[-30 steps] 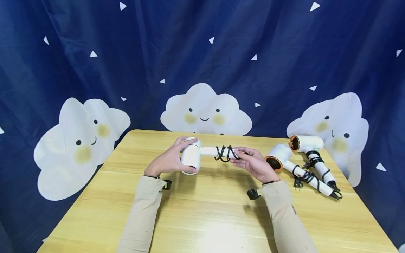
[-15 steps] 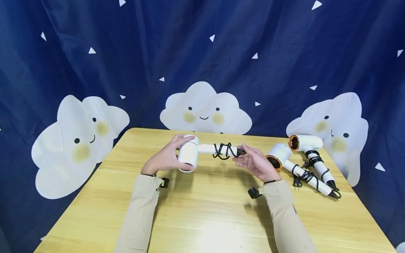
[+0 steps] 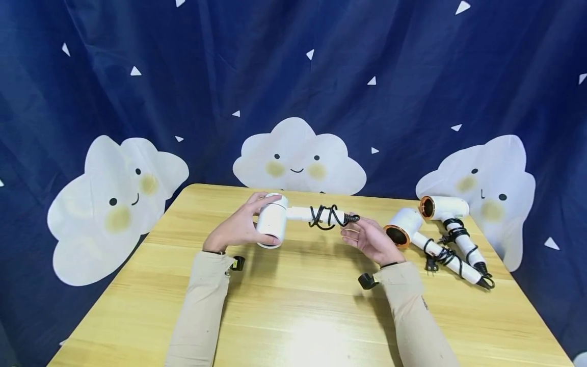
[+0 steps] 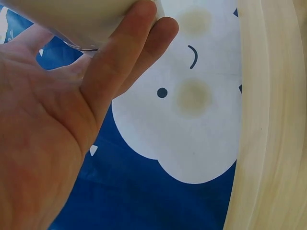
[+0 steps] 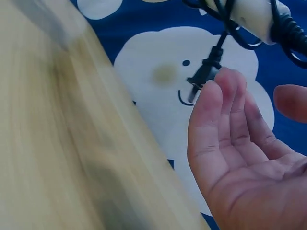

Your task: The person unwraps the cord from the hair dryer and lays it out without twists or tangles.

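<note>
A white hair dryer (image 3: 273,224) is held above the table, its handle pointing right with a black cord (image 3: 322,217) wound round it. My left hand (image 3: 235,228) grips the barrel between thumb and fingers; the left wrist view shows the palm (image 4: 43,124) and part of the white barrel (image 4: 86,17). Just below the handle's end is my right hand (image 3: 372,241), fingers loosely bent. In the right wrist view a gap shows between thumb and fingers, with nothing held there. A black plug (image 5: 205,73) dangles from the cord close to those fingertips.
Two more white hair dryers with copper-coloured rims lie at the right of the table: a nearer one (image 3: 408,223) and a farther one (image 3: 451,207), both with cords wrapped round their handles. Behind the wooden table (image 3: 293,300) hangs a dark blue curtain (image 3: 206,61) with clouds.
My right hand has let go of the handle end and dropped slightly away from it. The left hand has carried the hair dryer a little to the left and up in the view.
</note>
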A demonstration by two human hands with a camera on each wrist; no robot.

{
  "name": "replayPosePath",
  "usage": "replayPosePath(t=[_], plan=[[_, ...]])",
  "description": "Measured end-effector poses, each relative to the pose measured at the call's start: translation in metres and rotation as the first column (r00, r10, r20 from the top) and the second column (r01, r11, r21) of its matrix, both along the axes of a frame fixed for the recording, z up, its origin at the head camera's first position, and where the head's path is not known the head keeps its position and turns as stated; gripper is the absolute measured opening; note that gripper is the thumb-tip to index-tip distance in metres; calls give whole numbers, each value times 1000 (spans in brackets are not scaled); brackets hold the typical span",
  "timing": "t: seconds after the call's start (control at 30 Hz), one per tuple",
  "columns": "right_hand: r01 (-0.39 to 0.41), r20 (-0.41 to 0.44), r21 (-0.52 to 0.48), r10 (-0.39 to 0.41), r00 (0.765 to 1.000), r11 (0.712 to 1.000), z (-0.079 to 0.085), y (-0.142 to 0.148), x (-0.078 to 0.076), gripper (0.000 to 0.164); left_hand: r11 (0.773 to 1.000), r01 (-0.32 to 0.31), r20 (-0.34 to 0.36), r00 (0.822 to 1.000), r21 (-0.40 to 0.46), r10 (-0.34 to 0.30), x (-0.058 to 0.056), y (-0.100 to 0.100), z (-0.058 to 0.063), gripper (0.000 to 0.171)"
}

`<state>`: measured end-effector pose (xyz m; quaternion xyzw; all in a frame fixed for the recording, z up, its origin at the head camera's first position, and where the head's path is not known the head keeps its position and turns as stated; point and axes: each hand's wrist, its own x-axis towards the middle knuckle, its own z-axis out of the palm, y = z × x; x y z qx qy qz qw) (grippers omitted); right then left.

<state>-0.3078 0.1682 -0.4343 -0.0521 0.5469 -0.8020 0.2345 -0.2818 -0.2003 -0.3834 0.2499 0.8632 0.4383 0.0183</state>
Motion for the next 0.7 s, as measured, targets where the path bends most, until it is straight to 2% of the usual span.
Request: replayPosePath(t=[0.13, 0.33, 0.47, 0.6, 0.7], plan=[[19, 35, 6, -19, 999, 1000, -4, -4, 1, 33, 1000, -1, 3, 1000, 7, 1, 1, 0, 0, 104], [-4, 64, 48, 1, 998, 999, -8, -8, 1, 38, 1000, -8, 12, 1000, 4, 8, 2, 2, 1, 103], [-41, 77, -12, 42, 996, 999, -11, -9, 2, 40, 1000, 7, 7, 1000, -4, -7, 3, 5, 1, 103], [-105, 42, -100, 110, 993, 989, -15, -8, 1, 40, 1000, 27, 0, 1000, -3, -27, 3, 9, 2, 102], [-139, 25, -161, 144, 989, 977, -17, -6, 1, 47, 999, 36, -6, 999, -6, -36, 2, 11, 2, 101]])
